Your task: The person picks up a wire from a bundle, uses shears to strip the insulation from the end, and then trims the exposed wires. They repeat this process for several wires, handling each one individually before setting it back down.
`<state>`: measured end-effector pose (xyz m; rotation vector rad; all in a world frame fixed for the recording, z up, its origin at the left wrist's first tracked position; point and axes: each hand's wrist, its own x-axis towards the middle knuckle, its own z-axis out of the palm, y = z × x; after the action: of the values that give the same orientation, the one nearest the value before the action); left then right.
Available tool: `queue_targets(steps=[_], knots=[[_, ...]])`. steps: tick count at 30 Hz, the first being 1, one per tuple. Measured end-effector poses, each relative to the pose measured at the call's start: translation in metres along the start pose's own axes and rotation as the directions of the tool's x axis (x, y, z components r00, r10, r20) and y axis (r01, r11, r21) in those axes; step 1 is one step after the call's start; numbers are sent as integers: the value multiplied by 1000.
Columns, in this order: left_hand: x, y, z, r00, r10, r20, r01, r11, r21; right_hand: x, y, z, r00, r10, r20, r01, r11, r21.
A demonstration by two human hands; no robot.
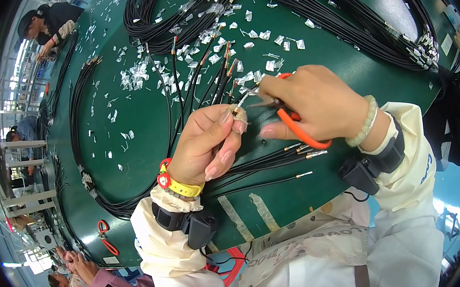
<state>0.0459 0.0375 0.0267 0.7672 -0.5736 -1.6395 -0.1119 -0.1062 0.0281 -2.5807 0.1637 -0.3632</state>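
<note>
- The right hand (314,104) is closed around a pair of orange-handled snips (293,122), the blades being brought to the end of a thin black cable (234,112) that is pinched between thumb and forefinger of the left hand (207,147), just above the table.
- The green table (150,113), the largest thing in view, is spread with coiled black cable bundles (164,21) and strewn with small silvery offcuts (194,57).
- A fan of finished cables with metal tips (290,155) is seen lying beneath both hands, near the table's front edge.
- A second pair of orange-handled snips (105,234) is left at the lower left rim, well apart from the work.
- The trimming of one cable end is judged to be the step in hand; the cut itself cannot be made out.
- The next move is judged to call for a steady pinch close behind the tip and the blades set squarely across it, so that only the wrapping or excess is taken off.
</note>
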Motion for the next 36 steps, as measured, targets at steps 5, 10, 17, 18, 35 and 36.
queue_targets(steps=[5,10,17,18,35,36], knots=[[-5,-2,2,1000,-18,-12,18,1000,11,1,-6,8,999,13,31,-10,995,-97],[-9,-1,2,999,-34,-20,34,999,-1,-1,-9,11,1000,-3,6,4,994,-112],[-7,-3,10,997,-39,-65,48,988,145,-2,-17,13,1000,17,8,-17,997,-73],[-7,-3,12,994,-39,-99,61,974,220,-2,-20,13,1000,29,11,-29,999,-41],[4,-15,6,975,89,-204,-60,987,147,0,15,26,833,-268,-484,-107,780,-616],[4,-15,5,977,89,-193,-66,990,121,1,15,25,832,-270,-485,-106,780,-616]])
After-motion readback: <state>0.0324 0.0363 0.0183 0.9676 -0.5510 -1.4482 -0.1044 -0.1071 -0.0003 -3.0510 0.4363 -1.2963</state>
